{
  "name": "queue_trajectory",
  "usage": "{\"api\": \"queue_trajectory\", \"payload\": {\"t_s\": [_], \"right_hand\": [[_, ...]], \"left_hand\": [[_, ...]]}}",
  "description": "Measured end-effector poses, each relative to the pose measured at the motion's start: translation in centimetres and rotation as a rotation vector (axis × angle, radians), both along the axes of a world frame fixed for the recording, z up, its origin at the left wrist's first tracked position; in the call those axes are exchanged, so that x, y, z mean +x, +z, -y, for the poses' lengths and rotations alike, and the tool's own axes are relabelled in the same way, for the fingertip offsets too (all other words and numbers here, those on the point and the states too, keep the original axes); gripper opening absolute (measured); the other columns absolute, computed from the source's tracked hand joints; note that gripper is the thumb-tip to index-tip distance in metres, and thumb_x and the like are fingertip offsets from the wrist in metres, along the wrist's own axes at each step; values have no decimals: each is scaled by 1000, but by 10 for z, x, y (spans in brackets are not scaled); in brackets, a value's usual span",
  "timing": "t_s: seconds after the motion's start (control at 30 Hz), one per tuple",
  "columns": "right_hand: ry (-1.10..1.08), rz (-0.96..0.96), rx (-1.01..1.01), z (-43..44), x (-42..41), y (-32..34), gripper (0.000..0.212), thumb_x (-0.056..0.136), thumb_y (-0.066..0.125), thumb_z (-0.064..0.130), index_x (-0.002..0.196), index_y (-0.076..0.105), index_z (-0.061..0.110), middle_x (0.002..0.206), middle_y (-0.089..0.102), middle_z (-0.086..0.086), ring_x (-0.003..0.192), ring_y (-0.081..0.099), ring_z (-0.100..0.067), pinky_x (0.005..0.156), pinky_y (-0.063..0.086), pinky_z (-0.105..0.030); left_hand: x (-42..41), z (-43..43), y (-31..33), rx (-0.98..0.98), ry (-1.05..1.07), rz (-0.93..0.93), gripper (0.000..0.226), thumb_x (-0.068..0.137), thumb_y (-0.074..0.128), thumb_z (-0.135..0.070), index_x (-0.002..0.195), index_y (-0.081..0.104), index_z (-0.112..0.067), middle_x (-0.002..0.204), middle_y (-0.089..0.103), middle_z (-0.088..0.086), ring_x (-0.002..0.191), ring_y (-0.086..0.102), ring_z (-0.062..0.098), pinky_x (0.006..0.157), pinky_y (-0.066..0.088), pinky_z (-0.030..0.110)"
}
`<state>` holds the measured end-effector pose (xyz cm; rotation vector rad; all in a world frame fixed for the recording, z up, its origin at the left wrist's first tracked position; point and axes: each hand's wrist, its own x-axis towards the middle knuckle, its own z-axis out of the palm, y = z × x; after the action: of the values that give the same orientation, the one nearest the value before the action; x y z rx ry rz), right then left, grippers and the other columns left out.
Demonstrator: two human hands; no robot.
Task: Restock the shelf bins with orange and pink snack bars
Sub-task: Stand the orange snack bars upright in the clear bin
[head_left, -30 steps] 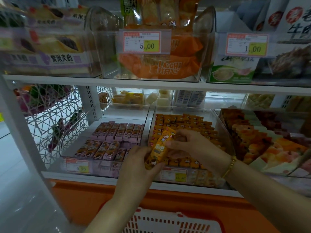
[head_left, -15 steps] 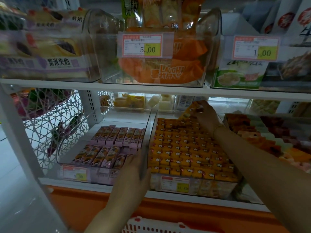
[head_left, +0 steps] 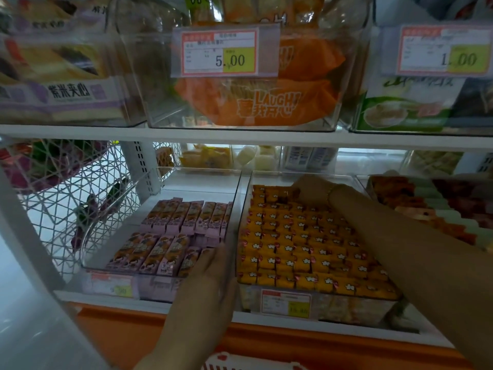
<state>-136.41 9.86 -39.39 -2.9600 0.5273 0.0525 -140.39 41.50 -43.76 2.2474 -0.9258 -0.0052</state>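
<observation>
Because the orange snack bars (head_left: 306, 252) are packed to the rim of their bin (head_left: 346, 308), neighbours could be knocked askew at its far edge, where the right hand (head_left: 309, 188) is placed, its grip not discernible. The left hand (head_left: 210, 268) is laid flat against the bin's front left corner beside the pink snack bars (head_left: 173, 236); reach is cramped by the upper shelf (head_left: 240, 134).

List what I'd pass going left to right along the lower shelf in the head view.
White wire basket → pink snack bars → orange snack bars → mixed orange and pale packs.
</observation>
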Motion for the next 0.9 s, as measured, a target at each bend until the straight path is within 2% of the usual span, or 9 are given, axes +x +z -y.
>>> {"api": "queue_trajectory", "payload": {"t_s": [0.07,0.17,0.27,0.33,0.43,0.6,0.7,0.83,0.9], "right_hand": [[-77,41,67,-1,9,0,24,92,49,11,102,70,4,101,67,-13,92,62,-25,84,51,-33],[-277,263,343,-3,21,5,31,90,56,12,114,64,-5,115,64,-20,108,60,-33,93,48,-37],[-264,383,518,-9,26,4,30,86,64,9,111,65,-8,111,67,-22,87,66,-23,83,54,-33],[-216,347,498,-13,26,-4,26,82,69,11,106,70,0,109,69,-15,85,64,-16,79,52,-25],[-199,318,426,-15,22,-18,31,80,74,17,107,70,4,114,67,-9,104,61,-20,91,42,-24],[-205,580,441,-15,9,-21,6,83,68,10,88,71,8,99,69,-9,87,59,-14,78,44,-21],[-117,764,318,-26,-8,-19,6,87,61,6,85,65,10,93,59,-3,88,57,-17,68,37,-8],[171,874,93,-58,-49,-15,5,88,59,0,91,61,4,99,60,-12,88,58,-23,76,48,-28],[258,892,73,-77,-71,-8,4,90,57,3,93,59,6,102,62,-9,87,58,-19,72,48,-26]], "left_hand": [[2,-1,-1,17,-2,-15,62,99,40,-34,148,2,-30,157,8,-9,144,7,7,110,14,15],[1,1,-1,25,2,-4,61,100,39,-34,149,3,-31,157,9,-9,144,8,8,110,14,16],[-1,1,1,40,0,5,60,100,39,-33,149,4,-29,157,11,-8,144,11,9,111,16,17],[1,1,0,36,-1,0,60,99,40,-33,149,7,-28,156,13,-9,143,11,8,109,15,15],[4,-1,-2,27,-7,-18,58,99,41,-35,149,12,-29,156,14,-11,143,9,5,103,9,10],[5,-3,-2,24,-12,-10,57,99,42,-33,149,16,-28,155,18,-11,143,10,5,104,8,10],[4,-3,0,25,-5,-26,57,99,42,-33,149,14,-28,155,17,-11,143,10,6,107,9,13],[0,-4,1,-11,24,-33,56,97,45,-34,148,22,-28,153,23,-11,141,13,4,106,10,13],[-4,-4,5,-68,53,-14,54,96,47,-34,146,28,-28,151,27,-12,135,15,-3,103,9,10]]}}
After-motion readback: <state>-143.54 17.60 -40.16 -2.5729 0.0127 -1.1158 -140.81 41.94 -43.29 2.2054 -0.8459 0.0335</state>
